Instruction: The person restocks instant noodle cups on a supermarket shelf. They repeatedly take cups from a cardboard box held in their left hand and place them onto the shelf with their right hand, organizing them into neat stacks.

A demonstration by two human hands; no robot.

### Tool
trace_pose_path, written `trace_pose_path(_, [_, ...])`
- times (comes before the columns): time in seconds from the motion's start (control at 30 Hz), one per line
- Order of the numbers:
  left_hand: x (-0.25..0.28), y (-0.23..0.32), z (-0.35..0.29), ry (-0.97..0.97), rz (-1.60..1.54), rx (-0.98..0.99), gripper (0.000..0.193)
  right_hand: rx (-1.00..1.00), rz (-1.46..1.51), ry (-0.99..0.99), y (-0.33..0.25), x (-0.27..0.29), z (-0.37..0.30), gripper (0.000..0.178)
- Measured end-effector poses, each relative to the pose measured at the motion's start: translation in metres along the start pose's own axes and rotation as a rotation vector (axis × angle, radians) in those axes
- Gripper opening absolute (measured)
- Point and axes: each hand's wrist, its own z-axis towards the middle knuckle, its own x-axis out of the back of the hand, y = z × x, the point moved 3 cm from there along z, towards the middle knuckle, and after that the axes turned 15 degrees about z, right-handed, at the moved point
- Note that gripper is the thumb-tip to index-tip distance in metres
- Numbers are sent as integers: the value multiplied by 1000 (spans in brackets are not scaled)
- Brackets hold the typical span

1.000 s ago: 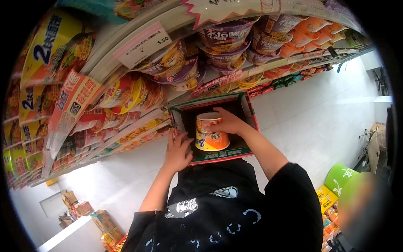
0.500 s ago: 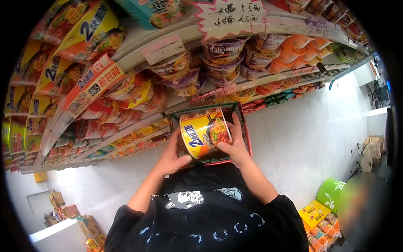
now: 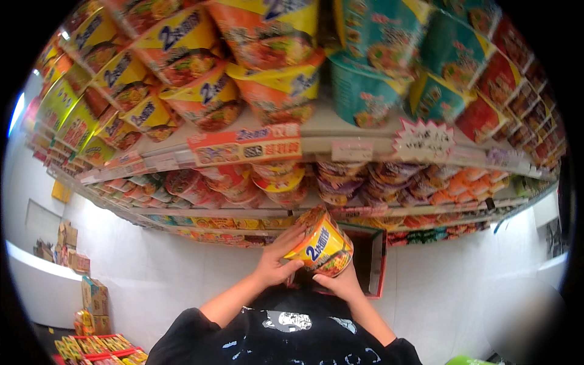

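Observation:
Between my two hands is an orange and yellow instant noodle tub point(image 3: 321, 246), tilted, with its dark printed lid turned up toward the shelf. My left hand point(image 3: 278, 260) wraps the tub's left side, thumb along its lower edge. On the lower right, my right hand point(image 3: 342, 283) grips it with the thumb at the base; its other fingers are mostly hidden behind the tub. Below and to the right is an open box point(image 3: 381, 261) with a dark inside and a red and green rim, partly covered by the tub and my right hand.
Ahead stands a long shelf point(image 3: 316, 143) stacked with noodle tubs. Matching orange and yellow tubs point(image 3: 277, 91) fill its upper level, beside teal tubs point(image 3: 365, 91). Purple tubs point(image 3: 340, 182) sit lower. Cardboard boxes point(image 3: 96, 298) stand at the left on the pale floor point(image 3: 182, 274).
My view has swung so more of the upper shelf shows. The noodle tub, still in both hands, has turned and shifted from over the box toward its left side.

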Motion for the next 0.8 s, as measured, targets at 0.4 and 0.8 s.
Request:
trace_pose_path(0.4, [95,59,17,78,415,-329,45,483,-757,-40,-103,-126,27,115])
trace_pose_path(0.8, [274,25,57,737,692,-417,39,429,-296,-2,-97,-115,14,107])
